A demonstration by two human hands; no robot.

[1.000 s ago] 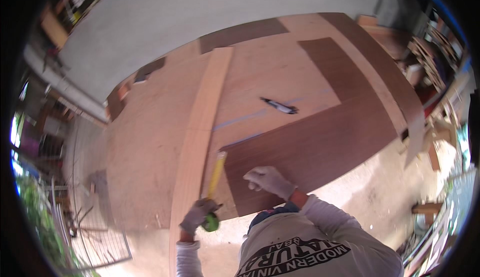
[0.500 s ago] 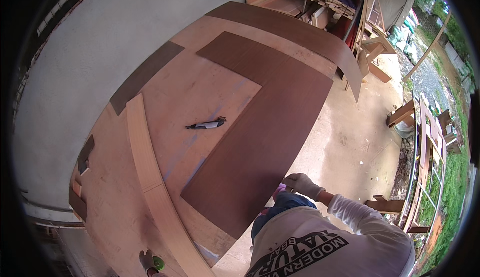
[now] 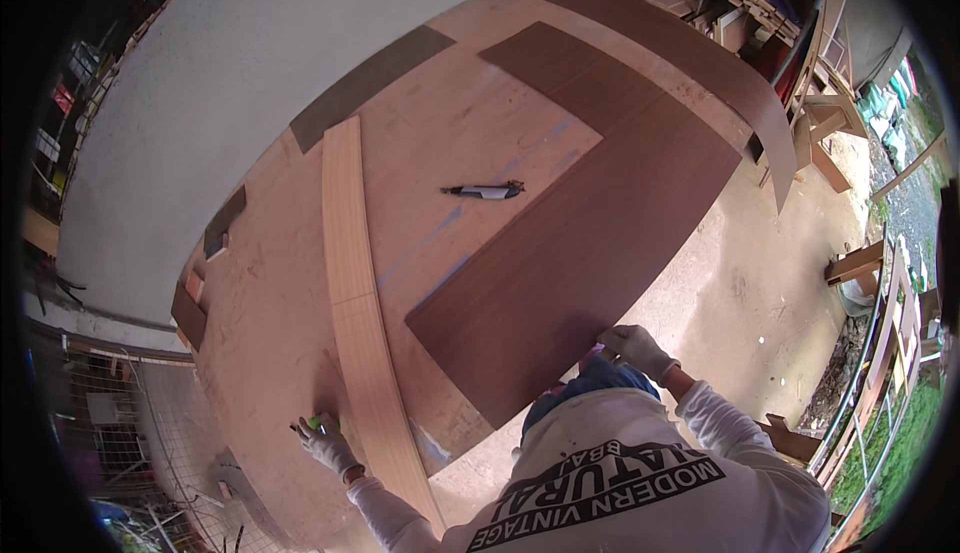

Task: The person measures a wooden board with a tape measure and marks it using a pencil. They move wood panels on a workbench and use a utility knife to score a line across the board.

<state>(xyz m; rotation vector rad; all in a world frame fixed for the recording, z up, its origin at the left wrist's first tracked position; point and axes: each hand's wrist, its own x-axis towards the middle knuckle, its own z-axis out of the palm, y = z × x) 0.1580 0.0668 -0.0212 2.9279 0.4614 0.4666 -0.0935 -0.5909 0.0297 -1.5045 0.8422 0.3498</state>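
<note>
One green tape measure (image 3: pixel 316 422) lay left of the pale plank (image 3: pixel 357 303), clamped in the left hand (image 3: pixel 328 448); right of the plank, the right hand (image 3: pixel 640 349) had fingers I couldn't judge.

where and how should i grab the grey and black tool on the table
Probably by the pale middle of the tool, from above, gripping across its width. It lies flat on the table, apart from the brown panel, long and slim, its left end narrowing to a dark tip.
</note>
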